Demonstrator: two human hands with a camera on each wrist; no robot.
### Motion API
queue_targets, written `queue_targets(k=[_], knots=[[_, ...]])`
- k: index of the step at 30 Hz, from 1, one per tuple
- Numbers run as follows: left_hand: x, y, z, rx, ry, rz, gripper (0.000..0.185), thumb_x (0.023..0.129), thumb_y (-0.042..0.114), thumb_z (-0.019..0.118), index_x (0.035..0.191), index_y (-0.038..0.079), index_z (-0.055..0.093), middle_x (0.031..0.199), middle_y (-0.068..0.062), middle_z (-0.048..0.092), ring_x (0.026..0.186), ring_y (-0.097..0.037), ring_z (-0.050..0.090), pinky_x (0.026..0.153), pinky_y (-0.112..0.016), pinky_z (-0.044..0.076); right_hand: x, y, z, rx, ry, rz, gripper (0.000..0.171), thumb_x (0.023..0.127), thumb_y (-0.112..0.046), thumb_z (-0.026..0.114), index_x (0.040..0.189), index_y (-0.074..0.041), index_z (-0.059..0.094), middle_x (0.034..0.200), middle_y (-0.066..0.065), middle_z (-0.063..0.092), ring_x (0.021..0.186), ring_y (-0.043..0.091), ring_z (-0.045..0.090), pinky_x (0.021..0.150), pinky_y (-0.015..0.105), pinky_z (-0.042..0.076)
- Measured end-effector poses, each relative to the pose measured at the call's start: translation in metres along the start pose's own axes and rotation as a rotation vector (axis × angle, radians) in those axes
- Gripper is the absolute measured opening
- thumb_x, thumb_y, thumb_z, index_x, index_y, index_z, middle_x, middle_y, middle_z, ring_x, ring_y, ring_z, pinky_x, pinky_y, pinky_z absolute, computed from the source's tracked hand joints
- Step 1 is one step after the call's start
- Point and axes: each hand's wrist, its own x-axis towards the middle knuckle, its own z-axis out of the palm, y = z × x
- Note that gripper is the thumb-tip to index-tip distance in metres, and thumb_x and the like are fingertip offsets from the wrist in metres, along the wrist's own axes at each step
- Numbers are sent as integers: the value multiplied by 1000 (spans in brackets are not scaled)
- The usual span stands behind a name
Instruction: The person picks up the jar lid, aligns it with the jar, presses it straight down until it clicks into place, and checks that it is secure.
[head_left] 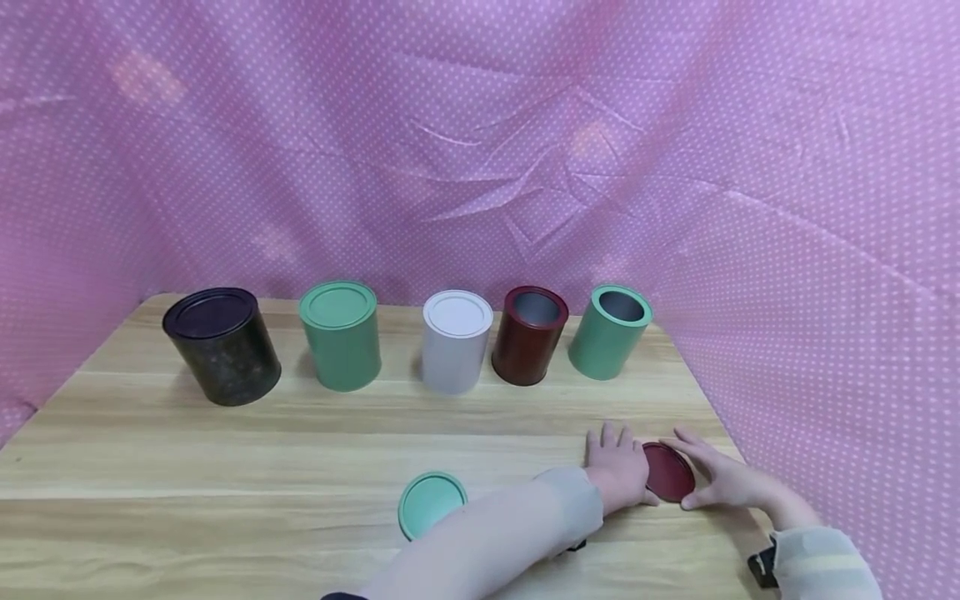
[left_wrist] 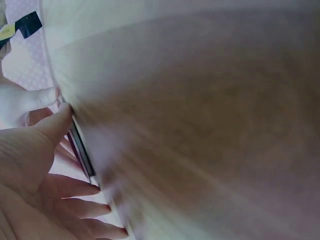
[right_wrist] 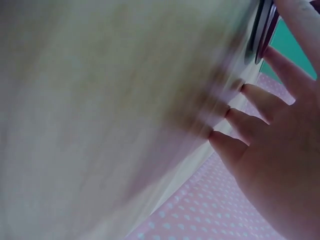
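Note:
A dark red lid (head_left: pixel 669 472) lies on the table at the right, between the two hands. My left hand (head_left: pixel 618 467) rests palm down at its left side, fingers straight and spread, thumb near the lower rim. From the other side my right hand (head_left: pixel 720 479) reaches to it, with thumb and forefinger spread at the rim. In the right wrist view the other fingertips (right_wrist: pixel 227 114) touch the table beside the lid (right_wrist: pixel 265 32). The left wrist view shows the lid edge-on (left_wrist: pixel 82 150), with the left thumb at one end.
At the back stand a black can (head_left: pixel 232 358), a green can (head_left: pixel 345 354) and a white can (head_left: pixel 453 358), all lidded. Beside them are an open dark red can (head_left: pixel 525 346) and an open green can (head_left: pixel 606 346). A green lid (head_left: pixel 431 500) lies partly behind the left forearm. Pink dotted cloth (head_left: pixel 810 292) borders the table.

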Motion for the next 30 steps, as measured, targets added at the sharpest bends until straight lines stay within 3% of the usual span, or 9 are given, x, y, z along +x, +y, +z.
queue_targets(k=[6, 17, 20, 26, 30], knots=[[1, 4, 0, 3, 15, -17, 73, 78, 71, 61, 139, 33, 49, 151, 15, 36, 143, -18, 29, 111, -43, 34, -1, 5, 1, -69, 43, -62, 82, 70, -19, 82, 141, -3, 44, 145, 46, 15, 128, 70, 10, 95, 81, 12], [1, 2, -4, 5, 39, -24, 67, 69, 71, 69, 127, 38, 60, 141, 15, 48, 137, -17, 38, 104, -42, 41, -1, 3, 3, -106, 49, -96, 76, 72, -20, 83, 137, -5, 48, 144, 46, 18, 128, 71, 14, 93, 82, 16], [2, 3, -4, -9, 45, -30, 65, 66, 70, 71, 124, 39, 63, 137, 15, 51, 133, -17, 41, 102, -41, 42, -1, 3, 3, -114, 48, -86, 76, 72, -21, 83, 137, -3, 48, 145, 46, 19, 128, 70, 15, 93, 82, 17], [4, 3, -5, -39, 74, -39, 60, 64, 68, 74, 115, 39, 66, 117, 15, 60, 112, -13, 48, 88, -36, 46, -2, 3, 3, -107, 66, -32, 84, 70, -23, 84, 138, 7, 43, 147, 43, 19, 130, 68, 13, 97, 79, 14], [6, 1, -7, -51, 72, -45, 59, 64, 68, 74, 114, 38, 66, 114, 17, 62, 108, -11, 51, 83, -34, 47, -2, 4, 2, -101, 77, -14, 88, 70, -26, 84, 140, 8, 41, 148, 41, 19, 131, 67, 13, 99, 79, 14]])
